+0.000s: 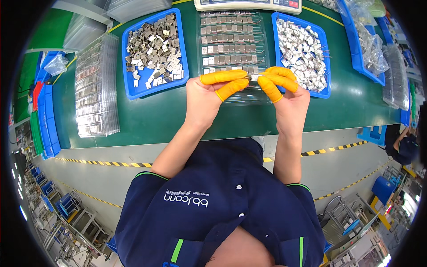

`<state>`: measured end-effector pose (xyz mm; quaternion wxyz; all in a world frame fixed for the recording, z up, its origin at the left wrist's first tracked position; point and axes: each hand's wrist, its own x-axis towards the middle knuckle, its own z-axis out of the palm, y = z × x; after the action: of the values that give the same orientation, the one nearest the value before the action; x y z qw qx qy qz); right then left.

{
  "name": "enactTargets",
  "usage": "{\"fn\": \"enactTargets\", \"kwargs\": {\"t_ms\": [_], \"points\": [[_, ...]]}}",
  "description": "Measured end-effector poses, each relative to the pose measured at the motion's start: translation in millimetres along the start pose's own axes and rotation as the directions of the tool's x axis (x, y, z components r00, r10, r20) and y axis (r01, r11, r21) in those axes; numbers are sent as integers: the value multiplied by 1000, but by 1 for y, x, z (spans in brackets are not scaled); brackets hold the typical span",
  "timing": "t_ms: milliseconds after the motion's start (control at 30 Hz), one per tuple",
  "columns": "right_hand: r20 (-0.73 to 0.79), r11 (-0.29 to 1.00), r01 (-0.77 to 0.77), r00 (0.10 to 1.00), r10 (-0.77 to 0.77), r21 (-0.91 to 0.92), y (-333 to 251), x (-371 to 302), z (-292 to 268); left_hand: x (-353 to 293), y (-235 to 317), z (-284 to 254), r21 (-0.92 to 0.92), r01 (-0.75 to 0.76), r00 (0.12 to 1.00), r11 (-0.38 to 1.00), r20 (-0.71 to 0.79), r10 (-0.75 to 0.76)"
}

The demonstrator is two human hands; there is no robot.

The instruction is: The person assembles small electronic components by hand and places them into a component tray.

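Near the upper middle of the frame, the left hand (202, 98) and the right hand (293, 100) meet fingertip to fingertip over a clear tray (243, 99); both are narrowed into pinches, yellow covers on the working fingers, with a small pale part (255, 77) held between them; whether it is one piece or two being joined is too small to tell. Above the hands, several rows of parts (229, 48) lie in the tray, so a good share of this tray looks done; its lowest visible row is partly hidden by the fingers, so I cannot tell whether that row is complete. Much appears left: the blue bin at upper left (125, 73) holds a broad heap of metal-grey pieces (158, 46), and the blue bin at upper right (328, 75) holds many white wired pieces (304, 53); at far left stands a stack of loaded clear trays (97, 89), probably finished work.
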<state>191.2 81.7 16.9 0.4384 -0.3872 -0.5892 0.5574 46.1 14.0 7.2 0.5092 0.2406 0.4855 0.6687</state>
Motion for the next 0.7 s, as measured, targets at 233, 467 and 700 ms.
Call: {"fn": "enactTargets", "kwargs": {"t_ms": [233, 467, 700], "points": [[179, 917, 206, 972, -151, -342, -8, 0, -9, -13, 6, -5, 190, -141, 990, 972, 41, 136], [345, 996, -80, 934, 91, -46, 0, -6, -16, -20, 9, -12, 218, -131, 978, 967, 190, 89], [451, 969, -248, 864, 221, -1, 1, -13, -15, -19, 9, -23, 222, 42, 952, 974, 288, -107]]}}
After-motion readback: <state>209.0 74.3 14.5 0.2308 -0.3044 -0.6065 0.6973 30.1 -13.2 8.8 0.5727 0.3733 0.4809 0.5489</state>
